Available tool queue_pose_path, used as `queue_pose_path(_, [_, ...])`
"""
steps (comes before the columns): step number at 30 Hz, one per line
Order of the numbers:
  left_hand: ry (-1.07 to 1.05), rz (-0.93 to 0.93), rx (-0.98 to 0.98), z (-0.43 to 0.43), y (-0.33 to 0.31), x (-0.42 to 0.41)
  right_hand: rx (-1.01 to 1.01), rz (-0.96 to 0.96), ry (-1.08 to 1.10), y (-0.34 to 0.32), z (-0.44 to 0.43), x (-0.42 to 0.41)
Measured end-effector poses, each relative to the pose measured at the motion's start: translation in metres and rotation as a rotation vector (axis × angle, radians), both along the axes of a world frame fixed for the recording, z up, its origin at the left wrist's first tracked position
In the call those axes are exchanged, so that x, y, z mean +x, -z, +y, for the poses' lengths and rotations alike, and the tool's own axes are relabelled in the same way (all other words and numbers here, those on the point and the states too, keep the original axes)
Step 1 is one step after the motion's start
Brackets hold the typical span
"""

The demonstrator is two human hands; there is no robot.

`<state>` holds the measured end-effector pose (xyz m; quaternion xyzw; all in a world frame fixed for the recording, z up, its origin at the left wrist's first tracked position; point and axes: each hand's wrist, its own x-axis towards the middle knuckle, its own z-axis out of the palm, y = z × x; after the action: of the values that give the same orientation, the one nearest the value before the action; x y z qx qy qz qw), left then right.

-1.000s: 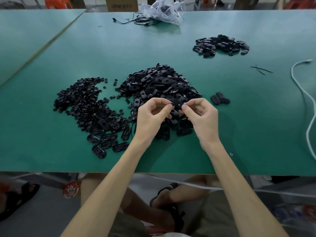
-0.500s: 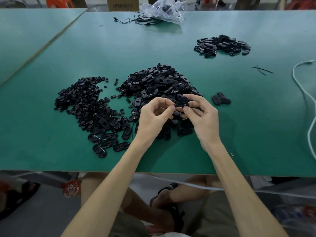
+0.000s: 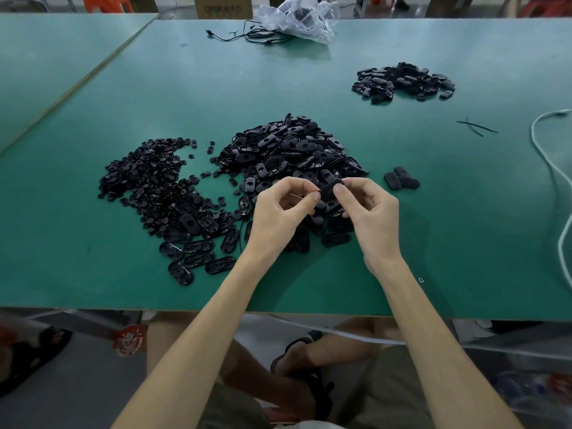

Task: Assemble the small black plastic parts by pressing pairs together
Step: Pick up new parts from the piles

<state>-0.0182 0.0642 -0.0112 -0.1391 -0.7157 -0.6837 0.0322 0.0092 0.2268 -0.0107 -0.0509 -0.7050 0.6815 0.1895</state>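
A small black oval plastic part (image 3: 330,187) is held just above the near edge of the central heap of black oval plastic shells (image 3: 291,150). The left hand (image 3: 278,213) has its grip closed on the part's left end, thumb and forefinger pinching it. The right hand (image 3: 370,212) has its grip closed on the right end, thumb tip pressed on top.

A heap of small round black plastic pieces (image 3: 148,178) lies to the left and meets the shells at its near end. Three loose black oval parts (image 3: 401,180) sit just right of the hands. A pile of black parts (image 3: 402,80) lies well apart, far right.

The green counter (image 3: 464,230) is bare between the hands and its near edge, and from the three loose parts out to the white cable (image 3: 554,168) along the right side.

Half a second ago the right hand's fingers stretched further across the part; now they are drawn back and curled. The heaps lie as before.
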Motion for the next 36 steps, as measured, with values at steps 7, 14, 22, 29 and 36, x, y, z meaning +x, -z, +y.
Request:
queue_pose_path(7, [-0.02, -0.021, 0.02, 0.0004, 0.0002, 0.0009, -0.01, -0.004, -0.076, -0.003, -0.0011, 0.0019])
queue_pose_path(14, [-0.069, -0.029, 0.009, 0.0, 0.0025, -0.0006, -0.015, -0.01, -0.093, -0.0027, -0.0021, 0.0026])
queue_pose_path(22, [-0.067, -0.036, -0.002, 0.0002, 0.0025, -0.0005, -0.005, 0.004, -0.126, -0.0021, -0.0026, 0.0025])
queue_pose_path(29, [-0.088, -0.03, -0.057, 0.0011, 0.0021, 0.0002, 0.025, 0.008, -0.104, 0.0, -0.0011, 0.0012])
queue_pose_path(36, [-0.12, -0.024, -0.081, 0.0011, 0.002, 0.0003, 0.05, 0.003, -0.098, 0.0001, -0.0016, 0.0011])
